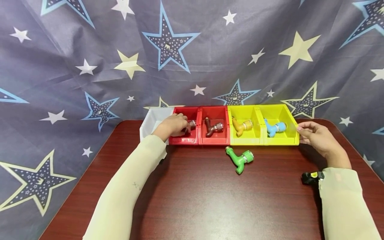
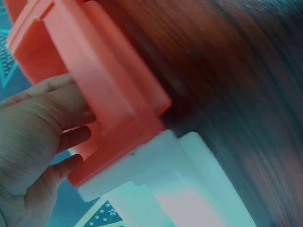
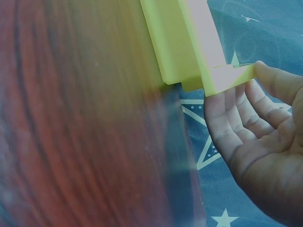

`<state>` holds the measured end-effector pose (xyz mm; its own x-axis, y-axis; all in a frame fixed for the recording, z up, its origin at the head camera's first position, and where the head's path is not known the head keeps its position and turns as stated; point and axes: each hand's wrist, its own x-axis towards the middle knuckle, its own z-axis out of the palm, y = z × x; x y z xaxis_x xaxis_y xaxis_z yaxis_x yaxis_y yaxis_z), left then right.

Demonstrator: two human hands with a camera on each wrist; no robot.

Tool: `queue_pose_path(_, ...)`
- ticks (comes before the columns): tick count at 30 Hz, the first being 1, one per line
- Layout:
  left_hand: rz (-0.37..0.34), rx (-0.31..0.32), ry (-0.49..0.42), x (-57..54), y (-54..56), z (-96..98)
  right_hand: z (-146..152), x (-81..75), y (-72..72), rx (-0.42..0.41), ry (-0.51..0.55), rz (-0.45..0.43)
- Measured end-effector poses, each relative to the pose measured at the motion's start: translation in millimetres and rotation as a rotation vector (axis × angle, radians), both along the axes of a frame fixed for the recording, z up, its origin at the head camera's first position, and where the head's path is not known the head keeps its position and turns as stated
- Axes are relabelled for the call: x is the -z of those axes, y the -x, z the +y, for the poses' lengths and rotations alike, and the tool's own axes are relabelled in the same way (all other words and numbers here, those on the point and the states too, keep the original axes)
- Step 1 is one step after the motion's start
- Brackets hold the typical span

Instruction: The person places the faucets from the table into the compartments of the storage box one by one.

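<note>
In the head view my left hand (image 1: 177, 125) reaches into the left red bin (image 1: 184, 141), fingers bent beside a tap with a metallic knob (image 1: 192, 124). My hand covers most of that tap. The left wrist view shows the fingers over the red bin wall (image 2: 102, 80), some tips hidden; I cannot tell whether they grip the tap. My right hand (image 1: 319, 138) holds the outer wall of the rightmost yellow bin (image 1: 294, 141). In the right wrist view its thumb lies on the yellow edge (image 3: 241, 74), with the fingers curled underneath.
A dark brown tap (image 1: 209, 128) lies in the second red bin, an orange tap (image 1: 239, 127) and a blue tap (image 1: 271, 130) in the yellow bins. A white bin (image 1: 146, 128) ends the row at left. A green tap (image 1: 240, 161) lies on the brown table (image 1: 210, 200) before the row.
</note>
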<state>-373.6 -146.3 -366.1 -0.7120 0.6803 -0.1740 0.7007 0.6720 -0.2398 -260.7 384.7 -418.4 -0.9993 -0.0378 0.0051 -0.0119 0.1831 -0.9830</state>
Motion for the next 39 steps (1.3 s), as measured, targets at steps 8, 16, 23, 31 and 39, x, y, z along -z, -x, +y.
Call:
queue_pose_path(8,0.086,0.059,-0.154,-10.0,-5.4,-3.4,-0.6,-0.3,0.8,-0.006,-0.003,-0.011)
queue_pose_path(16,0.247,0.142,-0.301,-8.7,-12.3,0.4,0.5,0.2,-0.4,-0.006,0.003,0.001)
queue_pose_path(23,0.346,0.205,-0.374,-13.2,-29.3,11.9,-0.2,0.1,-0.8,-0.015,0.040,0.005)
queue_pose_path(31,0.446,0.380,-0.412,-13.4,-55.0,45.4,-1.3,-0.9,-2.1,-0.013,0.045,0.009)
queue_pose_path(39,0.378,0.446,-0.370,-5.2,-75.3,70.5,-1.4,-1.7,-1.0,-0.015,0.018,0.002)
